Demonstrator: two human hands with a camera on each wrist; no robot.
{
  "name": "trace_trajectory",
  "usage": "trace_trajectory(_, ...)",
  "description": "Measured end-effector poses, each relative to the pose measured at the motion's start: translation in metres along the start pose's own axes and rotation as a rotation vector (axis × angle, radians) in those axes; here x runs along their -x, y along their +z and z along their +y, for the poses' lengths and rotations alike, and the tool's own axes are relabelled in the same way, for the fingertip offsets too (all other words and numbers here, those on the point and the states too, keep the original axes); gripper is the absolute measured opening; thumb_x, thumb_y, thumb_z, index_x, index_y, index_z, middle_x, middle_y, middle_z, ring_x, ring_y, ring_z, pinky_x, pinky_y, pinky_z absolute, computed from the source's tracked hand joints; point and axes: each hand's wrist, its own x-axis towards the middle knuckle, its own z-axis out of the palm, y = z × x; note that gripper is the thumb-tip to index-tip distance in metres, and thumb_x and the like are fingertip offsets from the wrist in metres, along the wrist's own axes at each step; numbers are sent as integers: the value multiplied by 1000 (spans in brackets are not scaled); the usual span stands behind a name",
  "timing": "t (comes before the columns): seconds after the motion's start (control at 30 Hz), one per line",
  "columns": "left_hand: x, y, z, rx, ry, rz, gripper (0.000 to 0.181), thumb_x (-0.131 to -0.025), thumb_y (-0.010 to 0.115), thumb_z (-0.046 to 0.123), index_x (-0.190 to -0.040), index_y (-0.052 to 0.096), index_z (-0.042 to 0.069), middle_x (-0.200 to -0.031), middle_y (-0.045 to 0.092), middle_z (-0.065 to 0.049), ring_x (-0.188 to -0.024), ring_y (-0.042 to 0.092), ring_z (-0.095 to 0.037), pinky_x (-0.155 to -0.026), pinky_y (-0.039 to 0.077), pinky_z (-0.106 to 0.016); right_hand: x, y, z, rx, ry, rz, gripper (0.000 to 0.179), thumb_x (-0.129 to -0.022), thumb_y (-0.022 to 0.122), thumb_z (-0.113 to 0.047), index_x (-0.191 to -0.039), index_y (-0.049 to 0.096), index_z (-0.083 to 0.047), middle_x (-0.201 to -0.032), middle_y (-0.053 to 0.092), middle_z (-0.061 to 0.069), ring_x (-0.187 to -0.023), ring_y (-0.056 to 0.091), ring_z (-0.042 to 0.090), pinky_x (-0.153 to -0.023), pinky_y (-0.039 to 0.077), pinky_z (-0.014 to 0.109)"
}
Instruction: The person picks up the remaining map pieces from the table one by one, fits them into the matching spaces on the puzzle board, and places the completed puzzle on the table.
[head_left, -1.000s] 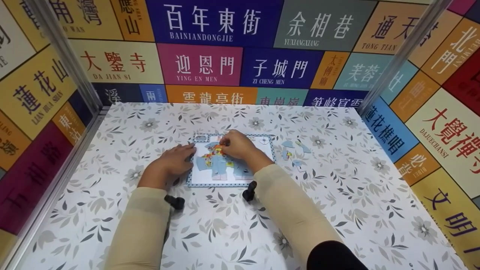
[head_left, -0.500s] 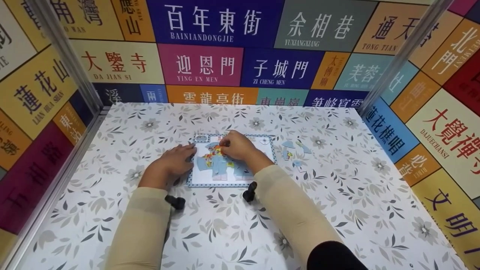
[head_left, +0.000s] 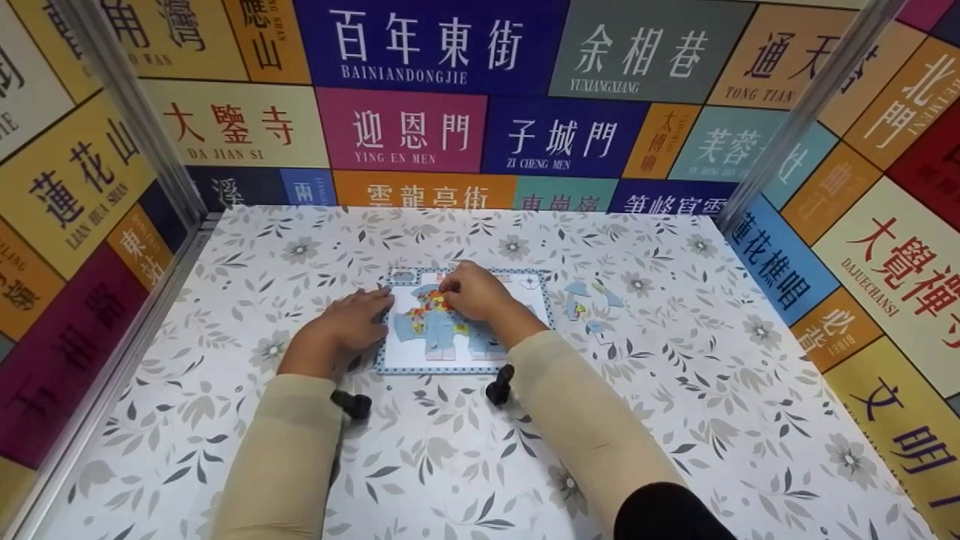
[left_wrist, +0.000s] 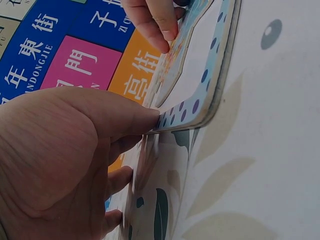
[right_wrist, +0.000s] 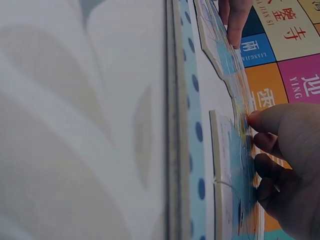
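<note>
Reaching in from the near side in tan sleeves, to a puzzle board lying flat around the middle of the tabletop. Resting the left hand low along the board's left edge, back upward, with fingers loosely extended toward the far left corner and thumb touching the dotted border. Angling the right hand in from the near right over the far half of the board, with fingers curled under and thumb and forefinger drawn close together, tips down at the orange and yellow pieces. Impossible to tell from these views whether pinching a piece or just pressing. Close to the right hand, on the board, pale blue pieces; on the tabletop, just right of the board, loose pieces. Beyond the far edge, a wall of coloured signs.
</note>
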Motion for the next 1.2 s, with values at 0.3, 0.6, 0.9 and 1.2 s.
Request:
trace_trajectory(0.3, -2, 0, 0, -2, -7, -6, 67, -108, 50, 29, -172, 28, 24, -183, 12, 5, -171, -1, -36, -138, -2, -62, 11, -10, 3, -58, -17, 32, 25, -105, 68, -26, -125, 79, -15, -121, 68, 7, -110, 65, 23, -101, 57, 45)
trace_trajectory(0.6, -2, 0, 0, 25, -53, -10, 66, -109, 50, 30, -171, 28, 28, -183, 10, 9, -171, -3, -34, -137, -2, -63, 35, -31, 20, -126, 16, 76, 30, -107, 67, -29, -131, 77, -15, -126, 68, 6, -112, 64, 25, -101, 56, 48)
trace_trajectory(0.9, -1, 1, -1, 28, -47, -8, 66, -109, 50, 30, -171, 29, 26, -183, 11, 7, -171, -3, -35, -137, -1, -64, 64, -59, 44, -135, 111, 164, 30, -107, 66, -32, -131, 76, -17, -124, 69, 2, -102, 59, 23, -90, 53, 42)
trace_trajectory(1.2, -1, 0, 3, 103, -133, -33, 66, -109, 52, 32, -170, 28, 37, -182, 8, 16, -171, -6, -30, -136, 1, -66, 101, -90, 88, -115, 160, 229, 33, -106, 66, -33, -132, 74, -14, -127, 68, 6, -105, 59, 26, -91, 51, 43)
